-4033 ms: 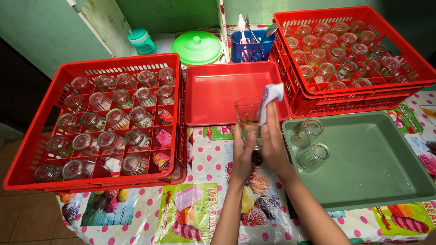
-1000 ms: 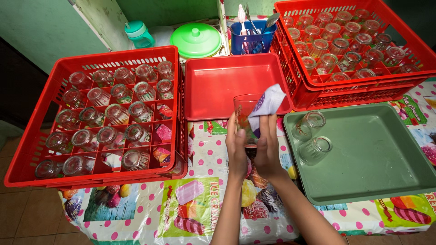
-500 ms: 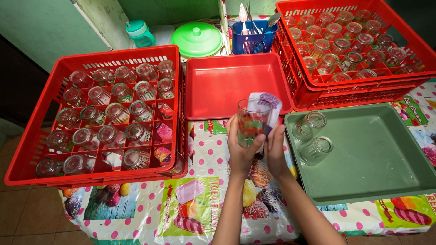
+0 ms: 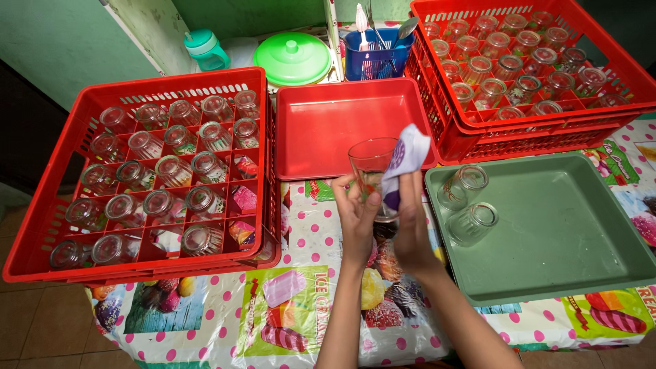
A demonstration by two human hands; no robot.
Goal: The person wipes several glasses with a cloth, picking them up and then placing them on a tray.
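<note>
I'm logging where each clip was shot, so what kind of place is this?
Probably the dishwashing corner of a small eatery or drinks stall: two red crates full of upturned glasses, a blue cutlery basket, and a left hand holding a glass against a cloth.

Home kitchen, glass-filled red crates (image 4: pixel 147 174), cutlery basket (image 4: pixel 377 60), patterned tablecloth (image 4: pixel 287 307)
</note>
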